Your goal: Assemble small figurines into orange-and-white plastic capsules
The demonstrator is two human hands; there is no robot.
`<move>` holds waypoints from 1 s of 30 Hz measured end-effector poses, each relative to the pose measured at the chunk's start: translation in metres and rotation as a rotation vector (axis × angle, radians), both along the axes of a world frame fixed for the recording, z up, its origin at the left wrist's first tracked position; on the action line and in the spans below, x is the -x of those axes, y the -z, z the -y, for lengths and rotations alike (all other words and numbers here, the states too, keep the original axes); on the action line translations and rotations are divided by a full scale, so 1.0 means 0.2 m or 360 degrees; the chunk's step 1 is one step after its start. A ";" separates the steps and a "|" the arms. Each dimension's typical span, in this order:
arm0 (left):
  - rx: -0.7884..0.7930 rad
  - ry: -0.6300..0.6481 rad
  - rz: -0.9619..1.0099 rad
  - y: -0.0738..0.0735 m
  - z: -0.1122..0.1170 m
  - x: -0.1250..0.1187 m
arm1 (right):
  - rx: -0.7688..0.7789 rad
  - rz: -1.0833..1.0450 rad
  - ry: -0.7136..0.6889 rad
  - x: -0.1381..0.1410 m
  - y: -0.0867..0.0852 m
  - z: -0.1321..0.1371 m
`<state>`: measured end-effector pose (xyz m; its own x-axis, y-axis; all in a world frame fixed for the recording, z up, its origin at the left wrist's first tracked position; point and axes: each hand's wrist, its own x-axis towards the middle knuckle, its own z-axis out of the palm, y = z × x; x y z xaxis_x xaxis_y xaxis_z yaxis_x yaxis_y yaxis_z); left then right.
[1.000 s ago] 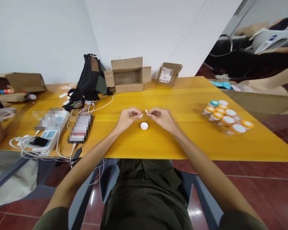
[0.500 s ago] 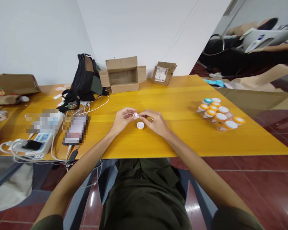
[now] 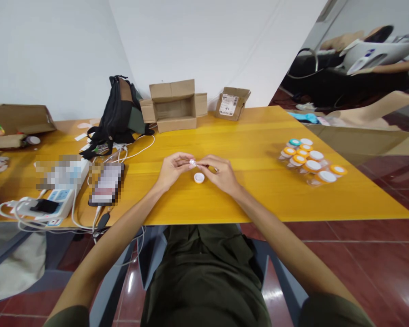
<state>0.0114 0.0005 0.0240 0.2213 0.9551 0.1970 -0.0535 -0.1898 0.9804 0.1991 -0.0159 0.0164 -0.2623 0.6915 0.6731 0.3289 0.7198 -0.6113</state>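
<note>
Above the middle of the table, my left hand [image 3: 172,170] pinches a small, shiny white thing [image 3: 192,162] between thumb and fingers. From the other side my right hand [image 3: 220,171] grips the same thing with its fingertips. It is too small for me to make out its kind. Just below the hands a small round white lid [image 3: 199,177] with an orange tint at its rim lies on the table. Off to the right stand several clear jars [image 3: 313,166] with orange, white and teal lids, grouped close together.
On the yellow table [image 3: 259,195] to the left are a phone [image 3: 107,184], a power strip [image 3: 64,197] with cables and a black backpack [image 3: 117,113]. An open cardboard box [image 3: 175,109] and a smaller box [image 3: 231,104] stand by the wall. Another box [image 3: 361,138] is beyond the right edge.
The small white thing has turned slightly between my fingertips. Both hands stay in nearly the same place, and the lid lies where it was.
</note>
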 end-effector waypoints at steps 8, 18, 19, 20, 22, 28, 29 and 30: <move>0.0009 -0.0028 0.0039 0.01 0.00 -0.01 | -0.0028 -0.0041 -0.0026 0.00 0.03 -0.02; -0.0095 -0.0019 0.0045 0.02 -0.01 -0.02 | -0.0058 -0.0024 0.0006 0.00 0.04 -0.02; -0.0112 -0.0015 0.0038 0.02 -0.01 -0.02 | -0.0065 -0.0025 0.0009 0.00 0.04 -0.02; -0.0131 -0.0013 0.0027 0.03 -0.01 -0.02 | -0.0070 -0.0022 0.0013 0.00 0.04 -0.02; -0.0172 -0.0014 -0.0007 0.03 -0.01 -0.03 | -0.0071 -0.0010 0.0015 0.00 0.04 -0.03; -0.0253 0.0000 -0.0083 0.05 0.01 -0.03 | -0.0044 -0.0003 -0.0019 0.00 0.03 -0.02; -0.0263 0.0006 -0.0097 0.05 0.00 -0.03 | -0.0032 0.0000 -0.0026 0.00 0.03 -0.02; -0.0270 0.0012 -0.0109 0.06 0.00 -0.03 | -0.0016 0.0004 -0.0032 0.00 0.02 -0.02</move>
